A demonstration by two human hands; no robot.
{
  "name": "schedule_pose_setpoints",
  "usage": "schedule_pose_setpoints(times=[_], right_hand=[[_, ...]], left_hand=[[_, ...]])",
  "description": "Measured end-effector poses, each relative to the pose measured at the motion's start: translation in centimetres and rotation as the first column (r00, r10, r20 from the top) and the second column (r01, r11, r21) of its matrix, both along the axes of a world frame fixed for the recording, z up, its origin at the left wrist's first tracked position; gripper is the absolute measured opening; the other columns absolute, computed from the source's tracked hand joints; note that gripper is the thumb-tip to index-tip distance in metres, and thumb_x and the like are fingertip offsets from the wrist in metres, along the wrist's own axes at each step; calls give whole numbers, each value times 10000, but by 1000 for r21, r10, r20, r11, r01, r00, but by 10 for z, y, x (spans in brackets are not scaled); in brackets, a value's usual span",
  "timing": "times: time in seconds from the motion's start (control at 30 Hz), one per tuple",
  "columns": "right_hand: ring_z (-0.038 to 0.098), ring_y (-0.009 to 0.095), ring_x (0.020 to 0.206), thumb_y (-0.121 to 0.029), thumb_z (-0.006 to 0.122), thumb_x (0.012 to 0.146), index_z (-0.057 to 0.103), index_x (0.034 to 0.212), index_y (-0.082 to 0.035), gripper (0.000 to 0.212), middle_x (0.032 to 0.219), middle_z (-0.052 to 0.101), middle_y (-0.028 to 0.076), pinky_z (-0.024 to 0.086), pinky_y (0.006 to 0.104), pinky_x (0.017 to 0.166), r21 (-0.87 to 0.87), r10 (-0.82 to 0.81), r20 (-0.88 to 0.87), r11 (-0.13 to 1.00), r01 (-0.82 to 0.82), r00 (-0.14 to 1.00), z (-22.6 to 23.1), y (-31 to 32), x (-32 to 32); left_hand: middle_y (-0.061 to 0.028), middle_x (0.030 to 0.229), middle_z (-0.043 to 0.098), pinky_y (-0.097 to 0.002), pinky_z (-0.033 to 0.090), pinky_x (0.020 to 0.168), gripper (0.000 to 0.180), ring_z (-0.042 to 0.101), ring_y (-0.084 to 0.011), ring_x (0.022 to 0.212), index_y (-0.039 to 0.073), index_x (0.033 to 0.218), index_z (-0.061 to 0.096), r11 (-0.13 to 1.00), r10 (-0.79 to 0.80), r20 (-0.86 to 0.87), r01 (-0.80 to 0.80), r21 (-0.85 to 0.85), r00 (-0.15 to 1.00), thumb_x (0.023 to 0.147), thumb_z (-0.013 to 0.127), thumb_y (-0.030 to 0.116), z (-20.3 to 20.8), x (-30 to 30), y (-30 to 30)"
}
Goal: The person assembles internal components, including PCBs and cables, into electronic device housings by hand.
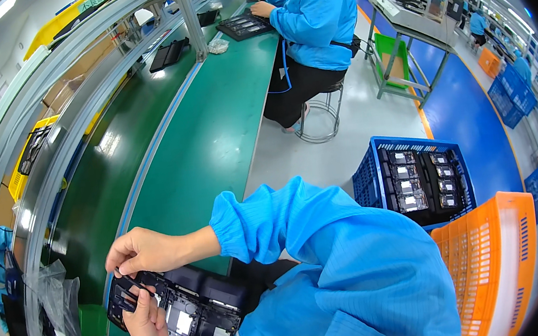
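Observation:
A black tray lies at the near end of the green bench, with black device housings bearing pale patches in its pockets. My left hand, a metal band at its wrist, is closed around a slim black plastic part at the tray's left end. From above, my right hand reaches across, its thumb and fingertips pinched at the upper edge of that same part. Its exact kind is hard to make out, since my fingers cover some of it.
A blue crate with trays of similar devices stands on the floor at right, beside orange crates. Farther along the bench, a seated co-worker handles another black tray. Metal framing and a plastic bag are at left.

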State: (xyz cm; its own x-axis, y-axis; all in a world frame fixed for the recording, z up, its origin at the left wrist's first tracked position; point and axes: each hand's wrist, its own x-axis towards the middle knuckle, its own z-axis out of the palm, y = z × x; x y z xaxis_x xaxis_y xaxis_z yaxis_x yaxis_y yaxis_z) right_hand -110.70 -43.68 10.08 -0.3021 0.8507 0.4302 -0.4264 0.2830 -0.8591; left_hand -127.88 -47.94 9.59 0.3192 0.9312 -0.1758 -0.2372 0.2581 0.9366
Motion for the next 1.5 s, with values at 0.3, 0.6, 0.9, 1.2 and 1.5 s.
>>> schedule_pose_setpoints(times=[0.3, 0.6, 0.9, 1.2, 1.5], right_hand=[[614, 143, 635, -90, 615, 796, 587, 872, 58, 169, 725, 627, 115, 497, 259, 564, 51, -198, 296, 980, 192, 934, -9, -10, -2], [608, 145, 693, -169, 534, 889, 584, 972, 21, 213, 820, 619, 84, 522, 266, 642, -427, 100, 190, 904, -10, 977, -23, 5, -11], [623, 169, 704, -132, 592, 849, 581, 979, 42, 218, 817, 623, 113, 546, 305, 637, -768, 577, 140, 576, -280, 805, -7, 23, -3], [552, 183, 860, -164, 656, 801, 604, 859, -19, 165, 943, 605, 111, 446, 378, 768, -612, 176, 438, 777, 149, 882, -24, 64, 37], [537, 194, 862, -189, 710, 754, 593, 835, -23, 218, 862, 582, 85, 462, 360, 735, -648, 264, 386, 760, 56, 884, -27, 74, 17]], left_hand=[[47, 562, 452, -179, 179, 319, 91, 288, -9, 357, 64, 858, 538, 979, 201, -104, -197, 43, 974, 818, 614, 93, 0, 10, 0], [-63, 775, 608, -180, 231, 333, 194, 324, -19, 394, 7, 915, 541, 978, 205, 66, -201, -56, 977, 814, 645, 136, -22, -10, 10], [-108, 879, 621, -312, 515, 670, 231, 623, -278, 797, 31, 866, 601, 433, 461, -487, 291, 853, 742, 659, 644, -63, -13, -37, 21], [-130, 1159, 564, -291, 511, 713, 248, 628, -240, 895, -21, 829, 577, 787, 354, -677, 186, 589, 646, 663, 738, 70, -40, -84, 20], [-220, 1238, 466, -397, 499, 679, 398, 590, -387, 802, -25, 716, 491, 722, 386, -846, 451, 525, 367, 618, 762, 249, -49, -68, 38]])
